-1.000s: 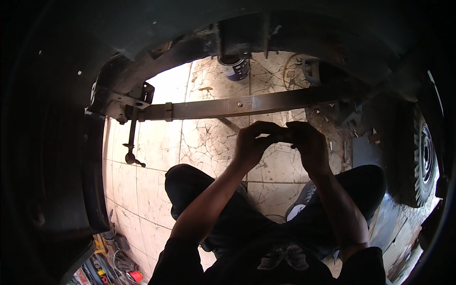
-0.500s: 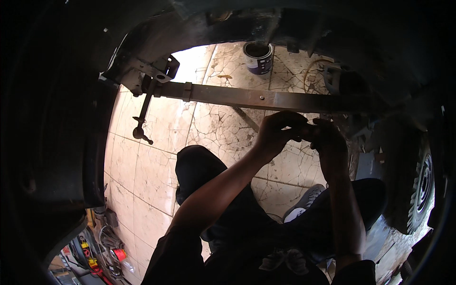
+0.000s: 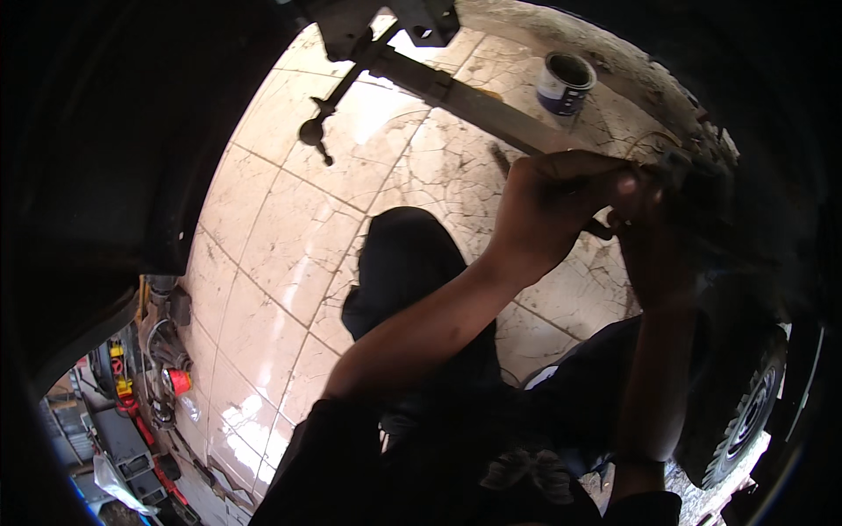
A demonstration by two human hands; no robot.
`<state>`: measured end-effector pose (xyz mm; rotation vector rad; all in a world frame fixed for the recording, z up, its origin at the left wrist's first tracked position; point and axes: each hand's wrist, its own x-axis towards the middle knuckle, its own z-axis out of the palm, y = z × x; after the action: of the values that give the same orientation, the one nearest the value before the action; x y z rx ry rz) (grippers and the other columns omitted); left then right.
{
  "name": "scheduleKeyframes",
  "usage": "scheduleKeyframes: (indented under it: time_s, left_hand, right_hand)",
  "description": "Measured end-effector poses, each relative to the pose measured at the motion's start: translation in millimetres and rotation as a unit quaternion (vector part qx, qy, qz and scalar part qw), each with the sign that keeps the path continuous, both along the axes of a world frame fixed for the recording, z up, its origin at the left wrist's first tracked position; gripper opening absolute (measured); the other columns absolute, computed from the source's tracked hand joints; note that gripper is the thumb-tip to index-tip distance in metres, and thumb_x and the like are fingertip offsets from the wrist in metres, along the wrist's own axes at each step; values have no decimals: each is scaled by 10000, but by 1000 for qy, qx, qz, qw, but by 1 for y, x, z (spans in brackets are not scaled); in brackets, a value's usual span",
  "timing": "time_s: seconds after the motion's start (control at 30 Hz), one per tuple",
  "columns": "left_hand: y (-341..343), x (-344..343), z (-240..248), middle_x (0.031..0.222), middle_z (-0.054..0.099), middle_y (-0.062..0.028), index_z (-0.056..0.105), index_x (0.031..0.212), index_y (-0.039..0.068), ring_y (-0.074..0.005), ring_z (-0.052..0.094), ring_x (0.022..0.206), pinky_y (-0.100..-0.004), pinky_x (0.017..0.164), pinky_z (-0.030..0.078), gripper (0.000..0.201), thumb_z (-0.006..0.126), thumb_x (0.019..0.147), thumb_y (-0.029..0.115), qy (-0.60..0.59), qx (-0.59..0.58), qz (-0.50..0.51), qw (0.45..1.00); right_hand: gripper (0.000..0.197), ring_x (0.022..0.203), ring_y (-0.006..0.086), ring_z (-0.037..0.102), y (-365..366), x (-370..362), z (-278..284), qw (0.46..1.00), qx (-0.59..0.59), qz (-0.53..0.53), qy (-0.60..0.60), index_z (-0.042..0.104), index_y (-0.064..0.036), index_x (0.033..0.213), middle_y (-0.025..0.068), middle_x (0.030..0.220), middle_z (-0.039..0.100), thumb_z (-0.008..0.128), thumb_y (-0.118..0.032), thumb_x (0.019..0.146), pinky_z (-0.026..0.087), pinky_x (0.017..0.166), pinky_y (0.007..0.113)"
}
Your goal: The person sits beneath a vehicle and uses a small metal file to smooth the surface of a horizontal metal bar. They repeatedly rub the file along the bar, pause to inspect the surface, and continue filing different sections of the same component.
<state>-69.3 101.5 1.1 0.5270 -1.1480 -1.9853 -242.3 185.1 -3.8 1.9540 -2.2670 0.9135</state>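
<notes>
My left hand (image 3: pixel 548 210) reaches up and to the right, its fingers bent and pressed together, meeting the fingers of my right hand (image 3: pixel 653 232). Both hands are closed, close together, near the right end of a long flat steel bar (image 3: pixel 491 114) under a vehicle. What sits between the fingertips is in deep shadow and too small to make out. A dark rod with a ball-shaped end (image 3: pixel 313 130) hangs beside the bar's left end, below a metal bracket (image 3: pixel 386 22).
A tin can (image 3: pixel 566 83) stands on the cracked tiled floor (image 3: pixel 289 210) beyond the bar. At right is a treaded wheel (image 3: pixel 745 416). Dark bodywork (image 3: pixel 79 175) closes in on the left. Tools and parts, including a red roll (image 3: pixel 178 380), lie at lower left.
The view has turned, so the bar now slants and lies higher. My hands have shifted up and right in the picture and remain together, fingers closed.
</notes>
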Motion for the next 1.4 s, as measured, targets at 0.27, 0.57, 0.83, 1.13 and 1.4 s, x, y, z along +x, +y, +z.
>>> scheduleKeyframes:
  time_s: [0.27,0.57,0.83,1.13,1.4]
  left_hand:
    - [0,55,23,1062,762,-92,729,1260,11,-155,730,953,-292,722,591,326,660,1096,285,92,-87,53,991]
    - [-10,86,30,1280,706,-74,672,1388,67,-186,620,1208,-385,923,451,498,635,1079,456,-10,84,264,961]
    - [-35,137,25,1039,785,-45,777,1245,-19,-111,666,957,-292,784,518,278,718,1067,185,-218,-106,427,871]
    - [-135,142,29,1144,758,-45,724,1360,64,-66,677,918,-246,680,553,392,803,991,168,-533,-329,264,733]
    - [-216,176,-68,1244,729,-184,663,1423,98,-395,671,1221,-482,1047,534,674,786,929,540,-711,-411,352,449]
  right_hand:
    - [375,952,153,656,-30,73,57,808,-108,132,-563,660,56,1220,98,1038,683,714,-261,1027,504,764,290]
    - [269,900,93,642,-139,117,9,610,31,348,-711,737,-64,1141,14,985,733,812,-257,971,492,841,271]
    - [294,983,128,707,-158,174,7,552,89,372,-741,736,-11,1128,88,1086,760,855,-211,948,559,841,284]
    - [366,822,109,666,-192,166,-7,635,17,133,-761,745,-67,1220,24,1053,762,876,-223,916,495,713,261]
    - [431,818,82,600,-191,149,-13,594,87,74,-796,716,-109,1310,-34,1085,701,836,-315,951,463,707,260]
